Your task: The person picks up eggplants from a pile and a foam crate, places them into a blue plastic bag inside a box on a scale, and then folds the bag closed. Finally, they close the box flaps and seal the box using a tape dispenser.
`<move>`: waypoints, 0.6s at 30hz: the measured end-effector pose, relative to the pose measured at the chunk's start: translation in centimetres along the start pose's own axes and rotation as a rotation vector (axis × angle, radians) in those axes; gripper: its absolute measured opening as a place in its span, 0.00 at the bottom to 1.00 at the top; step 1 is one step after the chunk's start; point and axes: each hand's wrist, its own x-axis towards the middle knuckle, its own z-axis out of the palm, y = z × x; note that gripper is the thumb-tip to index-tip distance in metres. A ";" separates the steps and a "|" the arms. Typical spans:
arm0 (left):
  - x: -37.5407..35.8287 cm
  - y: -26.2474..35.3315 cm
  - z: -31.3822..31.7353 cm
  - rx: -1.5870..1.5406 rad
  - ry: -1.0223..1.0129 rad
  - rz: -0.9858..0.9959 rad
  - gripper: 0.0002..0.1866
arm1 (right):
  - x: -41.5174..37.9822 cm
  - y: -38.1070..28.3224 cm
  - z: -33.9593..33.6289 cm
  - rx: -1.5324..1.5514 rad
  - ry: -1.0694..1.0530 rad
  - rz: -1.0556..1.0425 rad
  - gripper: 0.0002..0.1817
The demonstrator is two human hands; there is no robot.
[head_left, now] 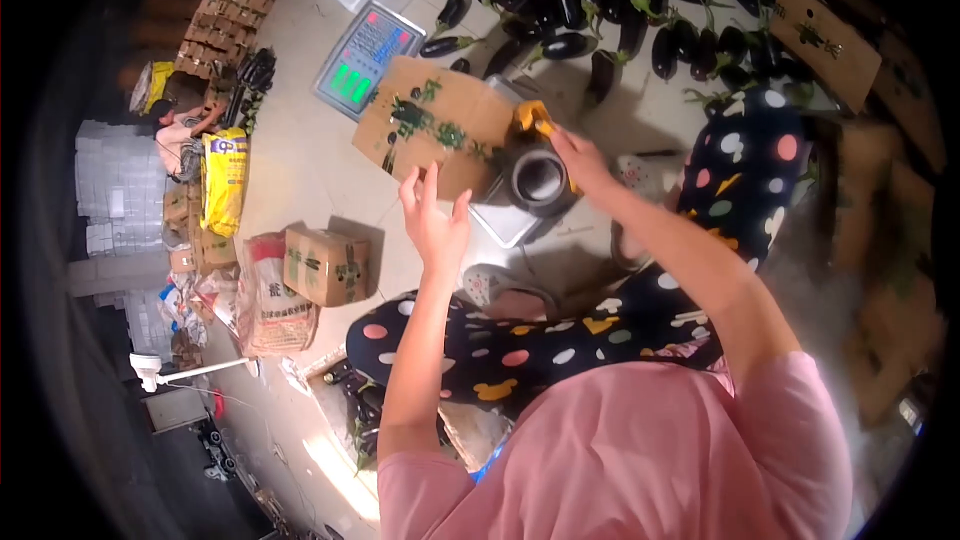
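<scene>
My right hand (585, 162) is wrapped round an orange tape dispenser (533, 117) with a large dark roll of tape (540, 180) on it. The dispenser overlaps the right end of a printed cardboard box (410, 120), which sits on the metal platform (508, 226) of a weighing scale. My left hand (438, 225) is open at the near side of the box, fingers spread and fingertips right by its edge. Behind the box, the scale's display (351, 84) glows green.
Many eggplants (570, 10) lie heaped on the floor ahead. A closed carton (327, 267) and a woven sack (278, 300) stand at left. A cardboard flap (825, 45) sticks up at right. Far left, another person (180, 140) sits near a yellow bag (224, 182).
</scene>
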 end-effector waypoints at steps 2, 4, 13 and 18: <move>1.0 0.9 0.0 0.082 0.019 0.019 0.30 | 0.4 0.8 0.7 0.024 0.035 0.016 0.24; 1.3 0.8 0.3 0.137 0.062 -0.051 0.25 | -1.6 1.8 1.7 0.002 0.057 0.014 0.25; 2.5 -0.4 0.3 0.180 0.127 -0.137 0.25 | -10.5 3.1 8.3 0.034 -0.286 0.105 0.26; 2.6 -2.0 0.4 0.102 0.184 -0.125 0.23 | -1.0 0.4 4.6 -0.070 -0.716 0.145 0.20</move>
